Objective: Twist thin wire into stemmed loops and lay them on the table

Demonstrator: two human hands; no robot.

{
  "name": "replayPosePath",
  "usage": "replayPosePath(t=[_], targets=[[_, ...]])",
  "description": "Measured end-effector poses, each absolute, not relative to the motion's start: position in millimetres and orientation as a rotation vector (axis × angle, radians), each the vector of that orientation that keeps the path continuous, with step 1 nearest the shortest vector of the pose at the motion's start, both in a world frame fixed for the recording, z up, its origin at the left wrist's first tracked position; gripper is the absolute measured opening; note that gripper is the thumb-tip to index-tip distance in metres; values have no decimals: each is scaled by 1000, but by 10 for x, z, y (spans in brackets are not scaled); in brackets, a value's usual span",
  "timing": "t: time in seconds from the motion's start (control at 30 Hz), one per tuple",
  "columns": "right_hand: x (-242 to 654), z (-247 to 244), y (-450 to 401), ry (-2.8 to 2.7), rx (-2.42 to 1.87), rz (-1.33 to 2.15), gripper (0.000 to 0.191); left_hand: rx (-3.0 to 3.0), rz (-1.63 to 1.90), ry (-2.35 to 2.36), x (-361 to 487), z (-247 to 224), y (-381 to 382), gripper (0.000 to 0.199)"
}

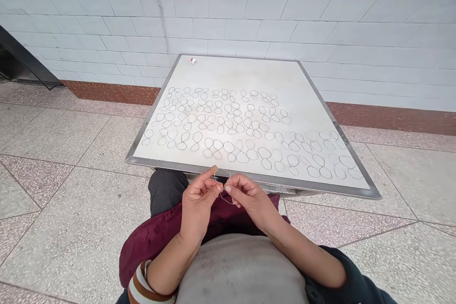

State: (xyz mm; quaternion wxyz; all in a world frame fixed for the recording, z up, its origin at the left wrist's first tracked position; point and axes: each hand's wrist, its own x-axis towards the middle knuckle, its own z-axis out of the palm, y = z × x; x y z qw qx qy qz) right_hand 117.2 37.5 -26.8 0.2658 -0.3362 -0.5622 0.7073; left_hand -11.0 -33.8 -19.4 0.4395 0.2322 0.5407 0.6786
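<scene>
A thin wire bent into a figure-eight (230, 175) is held in front of the table's near edge. My left hand (201, 199) pinches it at the crossing between thumb and fingers, with the index finger raised along the upper loop. From the other side, my right hand (251, 198) pinches the wire close to the same crossing. The fingertips of both hands nearly meet. Beyond them, several similar wire figure-eights (235, 152) lie in rows on the white tabletop (245, 72).
The table has a metal rim (164, 166) and stands against a white tiled wall (228, 4). A small red and white object (193, 61) sits at its far left corner. Dark red cloth (153, 237) covers my lap. A dark-framed opening (28, 61) is at the far left.
</scene>
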Motion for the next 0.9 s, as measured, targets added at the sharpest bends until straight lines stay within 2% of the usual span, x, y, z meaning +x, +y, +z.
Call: replayPosePath(t=[0.67, 0.9], targets=[[1246, -176, 442, -1490, -921, 2100, 21, 854, 1606, 1421, -113, -158, -399, 38], [1174, -195, 419, -1420, -960, 1986, 22, 694, 1594, 1270, -90, -173, -378, 43]])
